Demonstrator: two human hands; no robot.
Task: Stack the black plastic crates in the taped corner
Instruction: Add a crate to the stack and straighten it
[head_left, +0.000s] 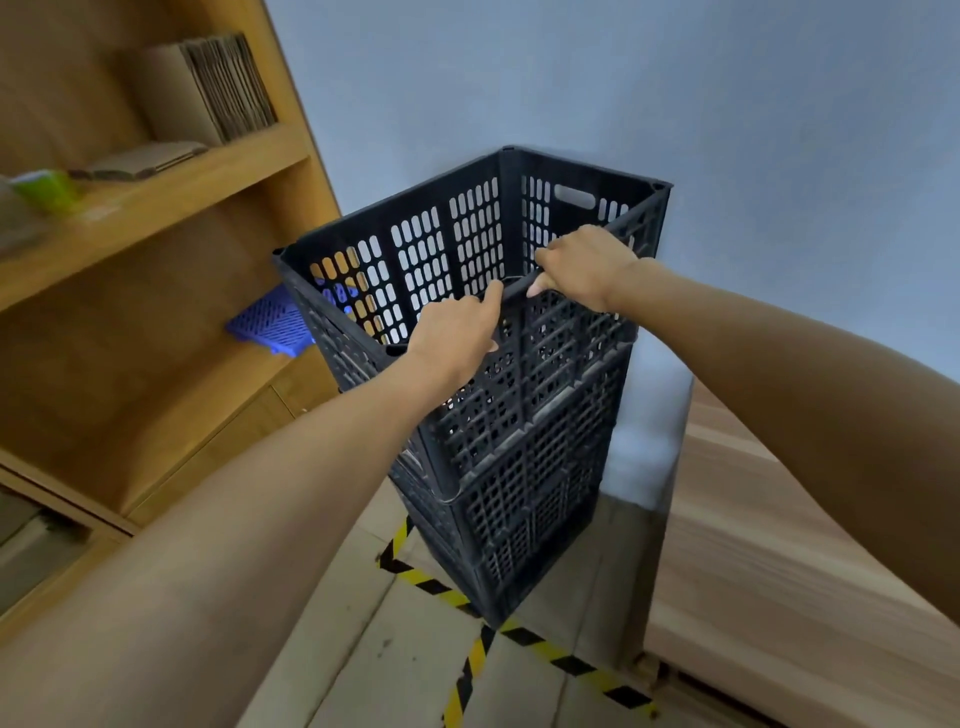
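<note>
While both hands are on its near rim, the top crate (467, 249) sits on the black stack, and that crate serves as the landmark for everything else. Far to its left stands a wooden shelf unit (156, 171) holding upright flattened cardboard (208, 88). Just left of the crate and partly behind it, a blue plastic basket (270, 325) lies on a lower shelf. At the left part of the crate's near rim the left hand (457, 338) rests with its thumb hooked over the edge and its fingers curled against the wall. A little further right along the same rim, the right hand (587, 265) grips the edge, fingers wrapped over it. Directly below the crate are the lower crates (519, 499), standing on the floor inside the corner marked by yellow-and-black tape (431, 584). To the crate's right is a pale wooden surface (779, 545).

The step in hand looks like seating the top crate. It appears skewed and tilted over the one beneath, so the next move likely calls for squaring its corners before letting go.
</note>
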